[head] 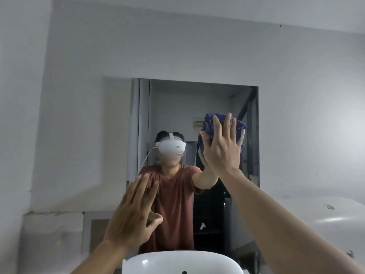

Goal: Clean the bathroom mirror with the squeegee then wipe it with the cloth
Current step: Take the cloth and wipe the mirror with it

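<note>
The bathroom mirror (173, 107) hangs on the grey wall straight ahead and reflects a person in a red shirt with a white headset. My right hand (223, 147) presses a dark blue cloth (209, 121) flat against the mirror's upper right area, fingers spread over it. My left hand (134, 212) is raised with its fingers apart near the mirror's lower left part and holds nothing; whether it touches the glass I cannot tell. No squeegee is in view.
A white washbasin (177, 262) sits just below the mirror at the bottom edge. A white rounded fixture (325, 220) stands at the lower right. A rough ledge (53, 216) runs along the wall at the lower left.
</note>
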Motion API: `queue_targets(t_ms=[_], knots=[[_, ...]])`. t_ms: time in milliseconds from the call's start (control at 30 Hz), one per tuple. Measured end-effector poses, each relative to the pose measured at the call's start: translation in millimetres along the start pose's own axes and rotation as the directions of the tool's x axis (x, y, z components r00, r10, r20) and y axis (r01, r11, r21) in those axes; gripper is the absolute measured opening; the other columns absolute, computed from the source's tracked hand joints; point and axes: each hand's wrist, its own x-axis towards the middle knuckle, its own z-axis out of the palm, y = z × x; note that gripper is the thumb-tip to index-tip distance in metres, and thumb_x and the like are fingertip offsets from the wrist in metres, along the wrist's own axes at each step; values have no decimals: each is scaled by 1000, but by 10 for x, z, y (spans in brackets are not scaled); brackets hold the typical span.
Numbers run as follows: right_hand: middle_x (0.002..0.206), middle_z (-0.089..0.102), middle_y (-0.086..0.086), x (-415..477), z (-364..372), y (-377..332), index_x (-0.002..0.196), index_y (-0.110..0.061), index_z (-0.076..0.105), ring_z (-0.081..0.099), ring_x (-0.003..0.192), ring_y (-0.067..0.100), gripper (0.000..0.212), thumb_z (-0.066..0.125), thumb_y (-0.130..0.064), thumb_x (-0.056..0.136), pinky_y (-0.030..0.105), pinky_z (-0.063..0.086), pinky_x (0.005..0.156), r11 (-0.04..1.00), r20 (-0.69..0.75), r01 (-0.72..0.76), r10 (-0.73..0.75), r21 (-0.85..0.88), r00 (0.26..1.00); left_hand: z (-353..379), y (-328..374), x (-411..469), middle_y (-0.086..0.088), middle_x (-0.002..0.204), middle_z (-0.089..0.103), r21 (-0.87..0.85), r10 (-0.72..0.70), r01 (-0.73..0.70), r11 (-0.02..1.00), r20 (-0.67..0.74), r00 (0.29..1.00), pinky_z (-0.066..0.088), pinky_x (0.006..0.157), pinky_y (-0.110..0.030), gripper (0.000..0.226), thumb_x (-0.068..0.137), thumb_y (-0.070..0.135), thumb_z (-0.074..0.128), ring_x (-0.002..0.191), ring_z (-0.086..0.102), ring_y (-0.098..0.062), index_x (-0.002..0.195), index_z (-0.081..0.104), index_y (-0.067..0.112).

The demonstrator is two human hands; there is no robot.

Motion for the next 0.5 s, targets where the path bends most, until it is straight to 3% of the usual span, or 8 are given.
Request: queue_targets(t_ms=[267, 400, 500], knots=[[165, 24, 18, 136, 169, -758, 156, -25, 33, 22, 153, 39, 60, 41, -52, 103, 62, 12, 123, 968, 13, 249, -249, 35, 968, 111, 17, -422, -14, 167, 16, -24, 13, -12, 1000, 16, 1000, 38, 117, -43, 107, 72, 61, 73, 152, 24, -34, 158, 28, 15], [166, 24, 17, 144, 218, -1095, 157, -24, 32, 19, 154, 38, 61, 35, -53, 103, 64, 11, 122, 939, 46, 339, -342, 52, 939, 139, -19, -472, -16, 166, 19, 43, 42, -43, 998, 27, 999, 24, 120, -42, 109, 70, 64, 71, 152, 21, -35, 157, 29, 13], [166, 24, 15, 87, 234, -1292, 156, -23, 31, 18, 154, 36, 60, 29, -50, 104, 63, 11, 122, 905, 75, 420, -424, 64, 903, 147, -11, -461, -15, 166, 20, 43, 18, -20, 999, 35, 999, 34, 118, -43, 111, 69, 65, 71, 152, 21, -34, 158, 27, 15]])
